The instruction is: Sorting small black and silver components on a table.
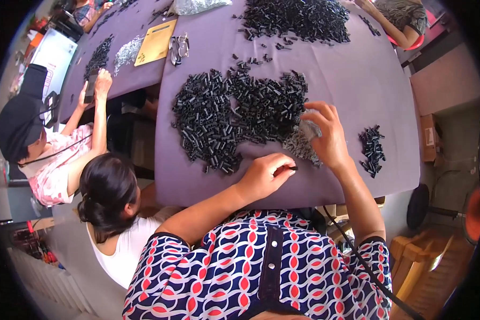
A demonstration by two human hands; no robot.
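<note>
My left hand (265,175) is closed near the table's front edge. A small black tube-like piece (293,168) pokes out between its thumb and forefinger. Just right of it, my right hand (329,136) hovers with thumb and fingers apart, and I see nothing between them. Under and beside those fingers lies a heap of tiny light-grey pieces (302,145), too small to name. A broad pile of short black tubes (208,117) spreads in front of both hands. Off to the right sits a smaller group of black tubes (372,151).
Purple cloth covers the table (368,90). Another black pile (298,18) lies at the far side, with glasses (179,48) and a yellow envelope (156,42) to its left. A person in white (112,202) sits close by my left arm; others sit around the tables.
</note>
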